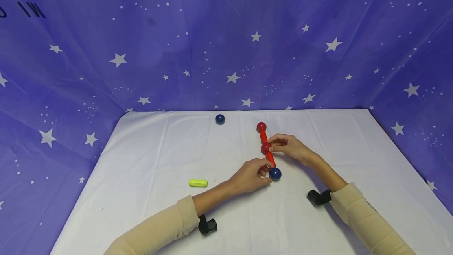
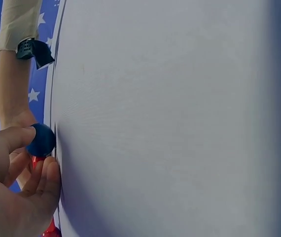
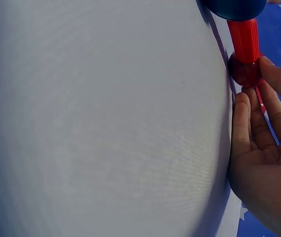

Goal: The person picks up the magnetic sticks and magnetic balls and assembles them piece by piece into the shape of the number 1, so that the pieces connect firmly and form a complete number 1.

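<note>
Two red rods and three balls form a line on the white table. A red ball [image 1: 261,126] is at the far end, then a red rod [image 1: 263,136], a middle red ball [image 1: 265,148], a nearer red rod [image 1: 270,159] and a blue ball [image 1: 275,174]. My left hand [image 1: 250,176] pinches around the blue ball, its thumb on the ball and its fingers by the rod's end. With thumb and fingertips, my right hand [image 1: 291,147] holds the middle red ball, which also shows in the right wrist view [image 3: 244,71].
Another blue ball [image 1: 220,119] sits alone near the table's back edge. Left of my left hand lies a yellow-green rod [image 1: 198,183]. Purple star-printed cloth [image 1: 198,50] walls the white tabletop [image 1: 141,192] at the back and both sides. Black wrist mounts [image 1: 319,197] are on both forearms.
</note>
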`<state>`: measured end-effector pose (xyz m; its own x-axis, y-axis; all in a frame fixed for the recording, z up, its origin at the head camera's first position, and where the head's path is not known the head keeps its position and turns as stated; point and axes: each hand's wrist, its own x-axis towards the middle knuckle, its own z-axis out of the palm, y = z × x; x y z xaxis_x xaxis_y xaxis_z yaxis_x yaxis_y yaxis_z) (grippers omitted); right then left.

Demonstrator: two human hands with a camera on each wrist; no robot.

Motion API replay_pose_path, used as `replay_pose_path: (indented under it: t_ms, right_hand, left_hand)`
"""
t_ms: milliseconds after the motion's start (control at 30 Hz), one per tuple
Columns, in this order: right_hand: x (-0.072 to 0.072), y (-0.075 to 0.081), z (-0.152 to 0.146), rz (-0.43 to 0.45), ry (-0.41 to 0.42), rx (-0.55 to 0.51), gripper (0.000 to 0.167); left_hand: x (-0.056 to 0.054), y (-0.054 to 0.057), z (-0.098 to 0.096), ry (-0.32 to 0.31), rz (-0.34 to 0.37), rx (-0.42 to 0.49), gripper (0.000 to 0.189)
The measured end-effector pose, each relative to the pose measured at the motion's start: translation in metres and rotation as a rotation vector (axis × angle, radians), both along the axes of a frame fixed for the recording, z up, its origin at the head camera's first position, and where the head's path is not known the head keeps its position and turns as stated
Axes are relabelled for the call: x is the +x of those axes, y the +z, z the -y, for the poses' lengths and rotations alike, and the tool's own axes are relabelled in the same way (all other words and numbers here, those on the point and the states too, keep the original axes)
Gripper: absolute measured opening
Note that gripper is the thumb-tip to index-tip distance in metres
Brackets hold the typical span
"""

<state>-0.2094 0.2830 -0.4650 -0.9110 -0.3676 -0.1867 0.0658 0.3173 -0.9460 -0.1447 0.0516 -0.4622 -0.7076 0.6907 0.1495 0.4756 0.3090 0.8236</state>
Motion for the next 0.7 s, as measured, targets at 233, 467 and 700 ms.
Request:
replay_pose_path:
  t_ms: [233, 467, 700]
  right_hand:
    - [0.000, 0.000, -0.001, -0.002, -0.014, 0.039, 0.033]
    - [0.000, 0.001, -0.001, 0.008, -0.010, 0.041, 0.035]
    - [0.001, 0.001, 0.000, 0.013, -0.005, 0.025, 0.034]
  left_hand:
    - [0.001, 0.010, 0.021, 0.007, 0.013, -0.015, 0.035]
    - [0.001, 0.022, 0.063, 0.053, -0.020, 0.010, 0.037]
    - [0.006, 0.031, 0.121, 0.163, -0.136, -0.046, 0.033]
